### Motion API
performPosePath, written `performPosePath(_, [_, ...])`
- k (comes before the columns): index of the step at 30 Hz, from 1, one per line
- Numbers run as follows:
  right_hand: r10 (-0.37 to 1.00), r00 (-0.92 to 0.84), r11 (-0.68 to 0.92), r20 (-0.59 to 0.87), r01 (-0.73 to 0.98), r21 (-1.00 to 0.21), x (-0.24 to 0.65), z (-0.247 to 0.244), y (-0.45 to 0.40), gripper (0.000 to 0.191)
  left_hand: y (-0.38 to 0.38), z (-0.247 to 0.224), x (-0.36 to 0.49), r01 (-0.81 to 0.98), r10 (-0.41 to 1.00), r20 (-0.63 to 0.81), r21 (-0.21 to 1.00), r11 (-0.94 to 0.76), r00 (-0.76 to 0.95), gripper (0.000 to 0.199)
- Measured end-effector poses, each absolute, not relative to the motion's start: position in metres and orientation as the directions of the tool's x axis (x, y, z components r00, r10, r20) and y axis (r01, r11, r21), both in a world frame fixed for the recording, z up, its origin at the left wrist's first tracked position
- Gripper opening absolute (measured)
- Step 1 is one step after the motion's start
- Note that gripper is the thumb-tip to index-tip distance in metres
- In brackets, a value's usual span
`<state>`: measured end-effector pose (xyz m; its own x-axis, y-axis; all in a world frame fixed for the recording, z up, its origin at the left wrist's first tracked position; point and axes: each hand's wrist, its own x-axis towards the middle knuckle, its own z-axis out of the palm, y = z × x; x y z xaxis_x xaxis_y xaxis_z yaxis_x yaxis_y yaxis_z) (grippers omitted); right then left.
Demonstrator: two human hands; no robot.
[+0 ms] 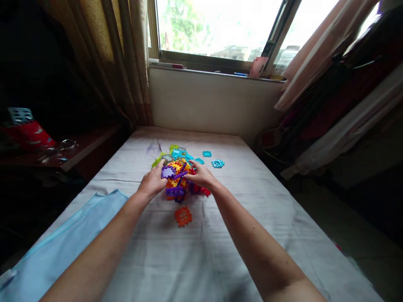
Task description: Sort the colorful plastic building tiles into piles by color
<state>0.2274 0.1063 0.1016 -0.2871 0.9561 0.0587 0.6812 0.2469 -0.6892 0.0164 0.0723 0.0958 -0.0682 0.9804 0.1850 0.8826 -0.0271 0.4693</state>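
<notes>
A purple toothed building tile (168, 172) with a pale middle is held by my left hand (152, 182), its fingers closed on the tile's left side. From the other side my right hand (202, 174) grips a second purple tile (180, 175), seen nearly edge-on. The two tiles are close together; whether they are joined I cannot tell. Below and behind them lies a heap of loose tiles, with yellow tiles (174, 183), purple tiles (175, 192), red tiles (205, 191) and blue tiles (178, 153). A single orange tile (183, 216) lies nearer to me.
Two blue tiles, one small tile (207, 154) and one openwork tile (218, 163), lie right of the heap. The pale sheet (252, 235) covers the surface. A light blue cloth (85, 226) lies at left. Eyeglasses (67, 144) rest on a side table (91, 144).
</notes>
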Motion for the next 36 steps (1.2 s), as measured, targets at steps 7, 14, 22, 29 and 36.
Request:
performPosePath(7, [0.998,-0.021,0.055,0.059,0.749,-0.661,0.329,0.067,0.163,0.054,0.127,0.074,-0.041,0.877,0.97,0.221,0.48,-0.014,-0.105,0.058])
performPosePath(14, [0.979,0.176,-0.087,0.099,0.809,-0.581,0.338,0.024,0.191,0.049,0.193,0.049,-0.036,0.813,0.98,0.164,0.582,-0.005,-0.111,0.062])
performPosePath(22, [0.956,-0.194,0.289,0.219,0.512,-0.809,0.242,0.035,0.152,0.049,0.161,0.047,-0.029,0.732,0.983,0.183,0.665,-0.148,0.032,0.071])
performPosePath(29, [0.971,-0.089,0.223,0.22,0.661,-0.717,0.271,0.058,0.217,0.046,0.209,0.085,-0.039,0.853,0.99,0.138,0.518,-0.066,-0.008,0.064])
performPosePath(36, [0.962,0.272,-0.253,0.021,0.917,-0.309,0.292,0.031,0.278,0.059,0.309,0.058,0.013,0.935,1.0,-0.02,0.354,0.01,-0.003,0.068])
